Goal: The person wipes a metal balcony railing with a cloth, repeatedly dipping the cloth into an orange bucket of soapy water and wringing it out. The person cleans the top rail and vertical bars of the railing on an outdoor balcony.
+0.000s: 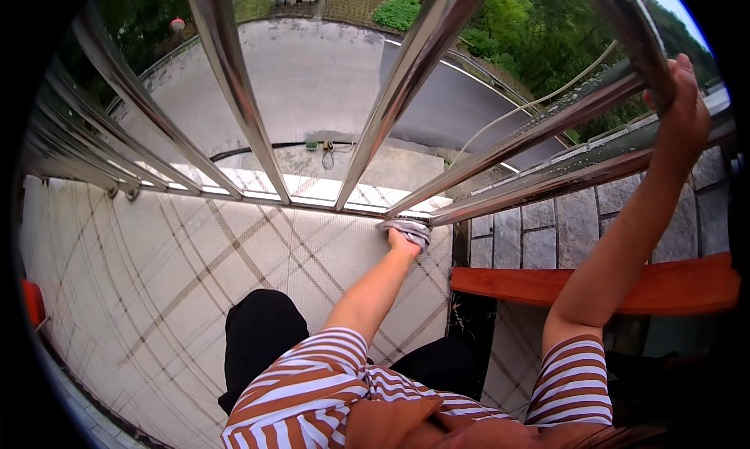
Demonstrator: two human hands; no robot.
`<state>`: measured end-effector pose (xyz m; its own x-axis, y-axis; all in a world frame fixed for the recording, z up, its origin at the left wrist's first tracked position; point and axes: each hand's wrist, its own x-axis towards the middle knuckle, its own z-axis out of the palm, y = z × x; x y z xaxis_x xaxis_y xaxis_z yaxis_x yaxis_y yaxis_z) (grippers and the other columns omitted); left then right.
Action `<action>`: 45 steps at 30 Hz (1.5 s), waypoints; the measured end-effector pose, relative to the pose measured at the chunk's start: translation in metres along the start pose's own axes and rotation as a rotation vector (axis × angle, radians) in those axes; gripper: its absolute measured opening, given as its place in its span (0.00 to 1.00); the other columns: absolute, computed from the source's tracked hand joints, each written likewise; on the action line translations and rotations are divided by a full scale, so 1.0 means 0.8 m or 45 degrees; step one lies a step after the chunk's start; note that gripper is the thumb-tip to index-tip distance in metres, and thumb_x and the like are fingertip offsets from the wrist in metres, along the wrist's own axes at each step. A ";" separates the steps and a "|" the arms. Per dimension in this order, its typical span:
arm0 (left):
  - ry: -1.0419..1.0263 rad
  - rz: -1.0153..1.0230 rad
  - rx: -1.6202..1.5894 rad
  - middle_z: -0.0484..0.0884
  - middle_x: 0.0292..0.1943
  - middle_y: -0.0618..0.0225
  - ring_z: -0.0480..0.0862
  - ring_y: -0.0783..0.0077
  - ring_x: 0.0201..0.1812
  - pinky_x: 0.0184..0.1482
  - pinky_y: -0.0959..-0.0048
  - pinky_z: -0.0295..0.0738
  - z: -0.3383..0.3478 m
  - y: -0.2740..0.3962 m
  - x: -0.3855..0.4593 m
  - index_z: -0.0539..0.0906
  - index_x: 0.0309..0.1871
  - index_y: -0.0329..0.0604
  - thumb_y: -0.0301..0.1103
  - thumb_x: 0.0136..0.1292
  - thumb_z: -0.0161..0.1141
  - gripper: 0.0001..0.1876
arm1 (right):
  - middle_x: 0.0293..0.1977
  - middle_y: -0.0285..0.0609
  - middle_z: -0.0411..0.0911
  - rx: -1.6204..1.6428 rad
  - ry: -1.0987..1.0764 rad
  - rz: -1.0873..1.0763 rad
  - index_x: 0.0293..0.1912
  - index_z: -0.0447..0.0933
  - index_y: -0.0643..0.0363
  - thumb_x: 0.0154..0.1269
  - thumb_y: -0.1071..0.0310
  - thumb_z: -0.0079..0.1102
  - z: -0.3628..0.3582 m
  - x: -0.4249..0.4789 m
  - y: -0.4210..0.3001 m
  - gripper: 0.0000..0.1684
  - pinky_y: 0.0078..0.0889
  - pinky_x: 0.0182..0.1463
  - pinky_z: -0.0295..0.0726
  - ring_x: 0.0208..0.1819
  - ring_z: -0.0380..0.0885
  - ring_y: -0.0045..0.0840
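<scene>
A bunched grey cloth (412, 232) is in my left hand (404, 242), low down against the bottom rail (363, 211) of a metal railing. The cloth touches the rail near the foot of the bars at the right end. Up at the far right, my right hand (685, 97) is wrapped around a shiny metal bar (647, 44); part of its fingers is hidden behind the bar. Wet drops show on the slanting bars (527, 141) between the two hands.
A patterned beige tiled floor (193, 261) lies beneath me. Grey stone-tile wall (539, 232) and a red-brown wooden plank (510, 285) are at the right. Something red (33, 302) stands at the left edge. Beyond the bars, far below, are paved ground (304, 80) and trees.
</scene>
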<state>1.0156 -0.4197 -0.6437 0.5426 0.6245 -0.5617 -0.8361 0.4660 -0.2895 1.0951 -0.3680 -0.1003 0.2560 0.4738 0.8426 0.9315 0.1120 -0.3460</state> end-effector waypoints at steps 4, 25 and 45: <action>0.280 0.024 0.134 0.72 0.57 0.61 0.71 0.60 0.58 0.62 0.60 0.64 0.009 -0.024 -0.015 0.72 0.55 0.40 0.43 0.68 0.33 0.23 | 0.35 0.41 0.80 -0.124 -0.066 -0.071 0.45 0.78 0.62 0.65 0.50 0.46 -0.009 0.005 0.007 0.25 0.23 0.41 0.74 0.33 0.78 0.22; -0.590 -0.221 1.083 0.78 0.44 0.67 0.77 0.73 0.47 0.49 0.74 0.71 0.309 -0.024 -0.271 0.73 0.51 0.42 0.41 0.66 0.46 0.16 | 0.33 0.39 0.82 -0.428 -0.128 -0.064 0.37 0.82 0.54 0.65 0.52 0.44 -0.003 -0.007 -0.020 0.21 0.26 0.54 0.70 0.38 0.81 0.30; -1.621 -0.034 1.104 0.76 0.45 0.63 0.76 0.70 0.45 0.47 0.70 0.74 0.559 0.130 -0.317 0.71 0.51 0.42 0.44 0.69 0.42 0.18 | 0.15 0.44 0.71 -0.374 -0.061 -0.015 0.23 0.74 0.58 0.66 0.54 0.37 -0.003 -0.005 -0.047 0.24 0.32 0.32 0.69 0.21 0.73 0.33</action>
<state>0.8273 -0.2495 -0.1851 0.6411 0.5042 0.5786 -0.7674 0.4134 0.4901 1.0599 -0.3766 -0.0899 0.2384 0.5155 0.8231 0.9711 -0.1362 -0.1960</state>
